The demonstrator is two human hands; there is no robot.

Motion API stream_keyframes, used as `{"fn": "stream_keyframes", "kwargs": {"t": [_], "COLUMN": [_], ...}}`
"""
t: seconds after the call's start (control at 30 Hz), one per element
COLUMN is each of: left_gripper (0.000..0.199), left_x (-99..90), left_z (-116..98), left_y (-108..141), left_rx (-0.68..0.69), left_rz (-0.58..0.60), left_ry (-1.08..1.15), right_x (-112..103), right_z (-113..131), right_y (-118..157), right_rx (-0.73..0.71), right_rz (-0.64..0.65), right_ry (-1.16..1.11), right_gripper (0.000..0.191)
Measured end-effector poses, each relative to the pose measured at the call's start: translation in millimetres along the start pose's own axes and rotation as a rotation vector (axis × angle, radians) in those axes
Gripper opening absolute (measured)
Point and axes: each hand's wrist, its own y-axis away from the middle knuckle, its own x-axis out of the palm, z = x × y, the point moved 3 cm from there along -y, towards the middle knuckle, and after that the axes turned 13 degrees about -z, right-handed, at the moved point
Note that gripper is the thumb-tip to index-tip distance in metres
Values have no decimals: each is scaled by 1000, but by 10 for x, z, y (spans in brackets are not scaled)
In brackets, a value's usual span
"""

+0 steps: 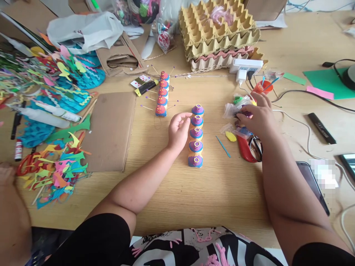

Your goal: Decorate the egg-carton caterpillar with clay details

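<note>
A row of purple and blue domes with yellow rings point(196, 146) stands at the middle of the table. My left hand point(179, 129) is at the row's left side, fingers curved and apart, holding nothing. At the right, my right hand point(256, 114) reaches into small plastic bags of coloured clay point(240, 101), its thumb and fingers drawn together; what they pinch is hidden. A yellow clay lump point(230, 136) and a thin blue stick point(223, 146) lie between the row and the bags. Farther left is a finished-looking row of red and blue domes point(161, 100) with pins sticking out.
Egg trays point(219, 33) are stacked at the back beside a power strip point(246, 65). Paper scraps point(61, 166) and cardboard point(109, 133) lie left. A red tool point(246, 149), black marker point(321, 128), phone point(312, 184) and cables are right. Another person's arm point(12, 214) shows at far left.
</note>
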Motion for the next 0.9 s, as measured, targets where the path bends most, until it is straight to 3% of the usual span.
{"fn": "stream_keyframes", "kwargs": {"t": [0.1, 0.2, 0.37, 0.47, 0.6, 0.7, 0.9], "left_gripper": [13, 14, 15, 18, 36, 44, 19], "left_x": [1, -1, -8, -4, -10, -6, 17], "left_z": [-14, -46, -111, -152, -205, -260, -327], "left_y": [3, 11, 34, 47, 49, 56, 91], "left_rx": [8, 39, 152, 218, 243, 295, 427], "left_rz": [2, 23, 59, 83, 94, 119, 125], "left_ry": [-4, -21, -76, -71, -27, -12, -114], "right_x": [-236, -305, -18, 182, 355, 428, 502], "right_z": [231, 471, 872, 1028, 1100, 1080, 1017], "right_y": [-11, 40, 198, 288, 417, 547, 718], "right_rx": [6, 182, 280, 304, 330, 341, 347], "right_rz": [-108, -86, 30, 108, 154, 81, -93], "right_ry": [-87, -272, -755, -876, -906, -872, -813], "right_gripper": [17, 20, 27, 36, 40, 40, 33]}}
